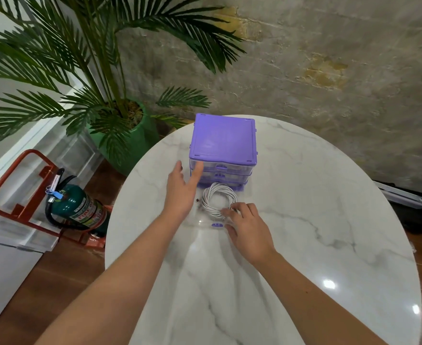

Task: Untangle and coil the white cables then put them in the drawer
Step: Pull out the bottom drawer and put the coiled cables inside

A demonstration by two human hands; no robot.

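A purple drawer unit (pixel 223 140) stands on the marble table (pixel 304 220). Its clear bottom drawer (pixel 216 224) is pulled out toward me. A coiled white cable (pixel 217 195) lies inside it. My right hand (pixel 248 227) curls its fingers over the coil's near right part, with the thumb by the drawer's front wall. My left hand (pixel 182 190) hovers flat with straight fingers just left of the unit, holding nothing; its thumb reaches the unit's front left corner. A small dark cable plug (pixel 197 200) shows at the coil's left.
A palm in a green pot (pixel 130 143) stands beyond the table's left edge. A green fire extinguisher (pixel 80 207) in a red stand sits on the wooden floor at left. A rough wall runs behind.
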